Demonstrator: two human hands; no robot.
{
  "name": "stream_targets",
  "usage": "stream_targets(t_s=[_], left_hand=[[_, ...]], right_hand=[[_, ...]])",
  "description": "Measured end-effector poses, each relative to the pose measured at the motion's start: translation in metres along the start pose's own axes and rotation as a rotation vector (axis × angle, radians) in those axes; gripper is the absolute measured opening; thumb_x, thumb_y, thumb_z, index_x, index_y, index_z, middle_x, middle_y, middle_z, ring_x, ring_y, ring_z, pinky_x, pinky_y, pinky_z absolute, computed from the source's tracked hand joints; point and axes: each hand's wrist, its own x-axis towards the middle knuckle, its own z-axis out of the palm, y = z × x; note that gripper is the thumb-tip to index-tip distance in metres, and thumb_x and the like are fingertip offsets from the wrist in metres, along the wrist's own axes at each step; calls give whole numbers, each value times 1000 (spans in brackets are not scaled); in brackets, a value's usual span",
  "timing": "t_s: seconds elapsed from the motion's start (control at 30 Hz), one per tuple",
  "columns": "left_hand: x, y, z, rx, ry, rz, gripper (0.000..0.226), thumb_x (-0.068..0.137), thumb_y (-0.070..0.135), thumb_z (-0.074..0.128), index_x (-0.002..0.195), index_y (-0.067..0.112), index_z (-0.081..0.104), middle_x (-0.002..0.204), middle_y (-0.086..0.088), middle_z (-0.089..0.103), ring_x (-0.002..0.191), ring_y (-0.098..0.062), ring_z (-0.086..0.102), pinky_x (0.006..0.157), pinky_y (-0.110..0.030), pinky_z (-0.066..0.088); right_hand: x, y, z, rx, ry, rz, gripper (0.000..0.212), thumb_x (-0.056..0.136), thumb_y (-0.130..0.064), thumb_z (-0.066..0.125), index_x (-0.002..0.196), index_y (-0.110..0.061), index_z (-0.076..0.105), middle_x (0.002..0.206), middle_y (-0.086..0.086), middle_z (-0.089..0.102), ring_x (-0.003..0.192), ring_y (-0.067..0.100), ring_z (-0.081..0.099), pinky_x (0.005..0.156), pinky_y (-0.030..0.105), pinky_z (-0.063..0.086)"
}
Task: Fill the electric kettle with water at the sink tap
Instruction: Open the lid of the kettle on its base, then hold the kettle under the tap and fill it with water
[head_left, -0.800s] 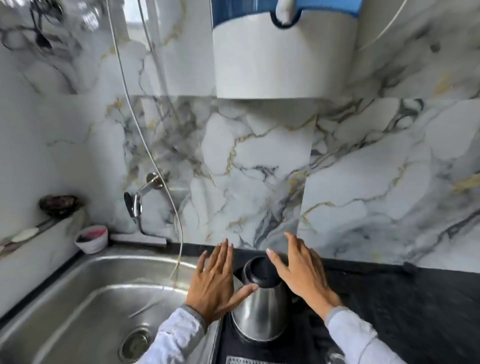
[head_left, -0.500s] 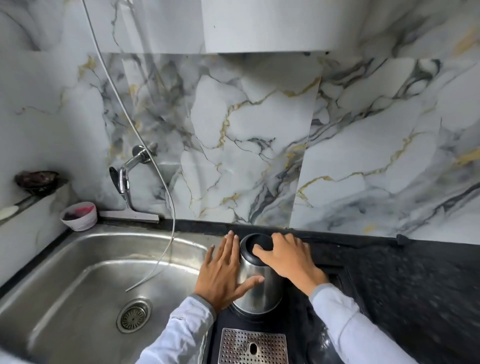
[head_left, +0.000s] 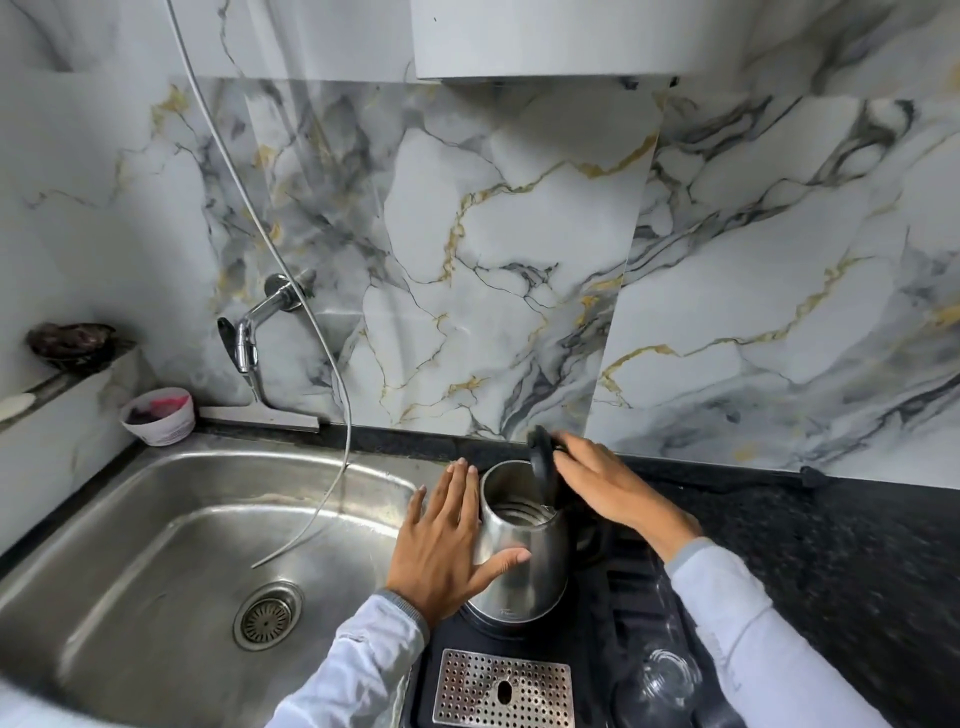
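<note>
A steel electric kettle (head_left: 524, 561) stands on the black counter just right of the sink (head_left: 130, 519). Its black lid (head_left: 541, 454) is tipped up and the inside shows. My left hand (head_left: 441, 545) lies flat against the kettle's left side, thumb across its front. My right hand (head_left: 608, 488) is behind the raised lid, fingers touching it. The chrome tap (head_left: 249, 332) juts from the marble wall above the sink's back left.
A thin hose (head_left: 332, 395) hangs from above into the sink basin. A small white tub (head_left: 158, 415) sits at the sink's back left corner. A perforated metal drip plate (head_left: 501, 688) and a clear glass (head_left: 660, 675) lie in front of the kettle.
The kettle's lid was down under my right hand; it is now swung up and the kettle is open. My left hand stays against its side. The view has tilted downward.
</note>
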Motion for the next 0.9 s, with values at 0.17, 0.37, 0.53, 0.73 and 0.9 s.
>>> stream_targets(t_s=[0.17,0.37,0.53,0.73,0.9], left_hand=[[1,-1,1,20,-10,10,115,79,91,16,157,6,6,168,-10,7,155,-24,9,124,-51,23],[2,-2,1,28,-2,14,114,80,91,19,157,6,9,168,-11,11,154,-24,14,122,-52,27],[5,-2,-4,99,-14,15,116,79,92,14,156,5,13,167,-11,18,153,-24,18,122,-51,26],[6,-2,-6,133,-16,24,118,79,93,18,154,2,21,163,-13,29,151,-25,26,120,-54,29],[4,-8,-12,140,-15,27,118,79,92,17,153,2,23,162,-14,32,149,-27,30,119,-55,31]], right_hand=[[1,21,-26,405,-247,-102,62,72,-33,64,125,1,63,122,15,74,115,21,67,109,47,43],[-11,19,-3,44,-15,-113,84,55,-60,99,124,-33,58,122,-11,72,115,7,68,104,38,55],[-11,19,23,-299,340,-183,48,81,-65,79,97,-23,64,91,-1,76,88,29,75,75,42,61],[-2,28,24,-298,327,-170,32,78,-63,70,67,-38,54,52,-14,59,73,28,77,69,35,59],[-2,22,30,-173,446,-217,25,59,-62,65,55,-41,53,45,-20,54,61,21,72,57,28,49]])
